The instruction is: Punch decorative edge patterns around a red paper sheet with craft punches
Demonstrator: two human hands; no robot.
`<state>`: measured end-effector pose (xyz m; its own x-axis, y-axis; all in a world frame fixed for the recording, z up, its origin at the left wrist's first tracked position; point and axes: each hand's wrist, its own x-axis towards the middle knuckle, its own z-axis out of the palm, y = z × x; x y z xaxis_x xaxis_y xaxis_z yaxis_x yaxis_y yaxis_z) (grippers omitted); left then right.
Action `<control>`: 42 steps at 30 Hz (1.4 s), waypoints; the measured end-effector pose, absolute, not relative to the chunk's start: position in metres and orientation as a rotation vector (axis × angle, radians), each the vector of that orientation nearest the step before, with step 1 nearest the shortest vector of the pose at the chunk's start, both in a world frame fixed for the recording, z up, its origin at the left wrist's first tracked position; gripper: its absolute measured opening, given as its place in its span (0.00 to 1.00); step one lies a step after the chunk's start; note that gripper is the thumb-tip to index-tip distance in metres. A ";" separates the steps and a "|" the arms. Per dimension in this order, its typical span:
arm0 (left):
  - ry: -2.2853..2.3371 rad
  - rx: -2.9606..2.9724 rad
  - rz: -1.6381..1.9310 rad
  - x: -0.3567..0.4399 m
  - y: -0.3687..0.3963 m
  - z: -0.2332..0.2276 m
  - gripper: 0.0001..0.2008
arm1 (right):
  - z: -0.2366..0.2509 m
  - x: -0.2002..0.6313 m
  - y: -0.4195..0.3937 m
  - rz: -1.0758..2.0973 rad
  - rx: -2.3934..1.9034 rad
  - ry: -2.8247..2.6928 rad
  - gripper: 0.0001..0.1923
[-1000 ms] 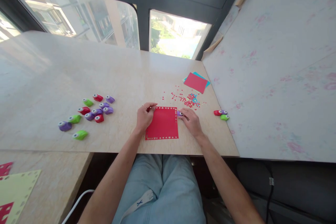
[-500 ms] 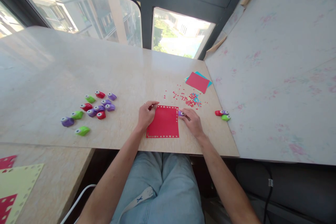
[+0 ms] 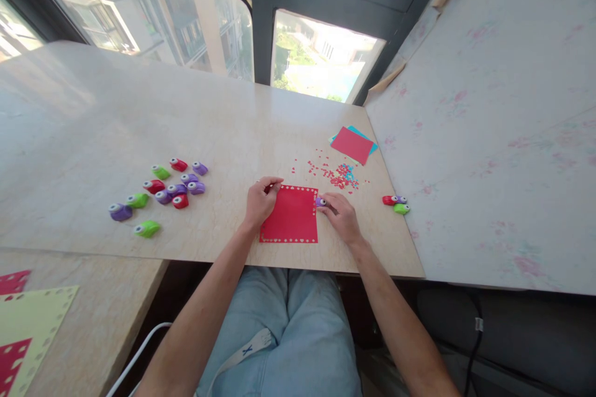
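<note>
Holding red paper (image 3: 294, 217) is the left hand (image 3: 261, 203) — the right hand (image 3: 342, 217) is pinching a purple punch (image 3: 321, 202) at its edge.

The red sheet (image 3: 293, 217) is paper, flat and dull on top. The purple punch (image 3: 321, 201) at its edge looks like smooth, shiny plastic. The bunch of punches (image 3: 177, 190) on the left looks like shiny plastic too. The tiny bits (image 3: 342, 180) are paper, and the stacked cards (image 3: 352, 145) are smooth, matt paper. The desk (image 3: 233, 124) looks like polished stone, smooth and glossy where the light hits it. The window panes (image 3: 321, 62) are shiny glass in a dark, smooth frame (image 3: 263, 25). The wall (image 3: 488, 136) looks papery and dull, with a rough brown edge (image 3: 385, 83). The trousers (image 3: 302, 329) are soft, creased cloth, and the strap (image 3: 244, 352) looks like cloth too.
</note>
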<state>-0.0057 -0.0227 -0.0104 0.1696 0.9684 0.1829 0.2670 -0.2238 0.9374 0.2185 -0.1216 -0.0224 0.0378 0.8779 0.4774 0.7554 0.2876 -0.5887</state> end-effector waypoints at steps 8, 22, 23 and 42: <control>1.201 1.596 1.118 -0.004 -0.021 -0.011 0.09 | -0.019 0.214 -0.125 0.202 -1.481 -1.769 0.13; 1.278 1.649 1.156 -0.001 -0.006 -0.018 0.09 | -0.019 0.209 -0.132 0.267 -1.485 -1.768 0.13; 1.277 1.657 1.158 -0.001 -0.005 -0.018 0.09 | -0.018 0.209 -0.132 0.274 -1.489 -1.762 0.13; 1.252 1.814 1.109 -0.001 0.000 -0.018 0.10 | -0.014 0.206 -0.131 0.306 -1.553 -1.728 0.13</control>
<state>-0.0006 -0.0001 -0.0178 0.1816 0.9450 0.2719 0.3840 -0.3227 0.8651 0.2056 -0.1309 -0.0139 0.0480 0.9234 0.3809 0.7364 0.2250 -0.6381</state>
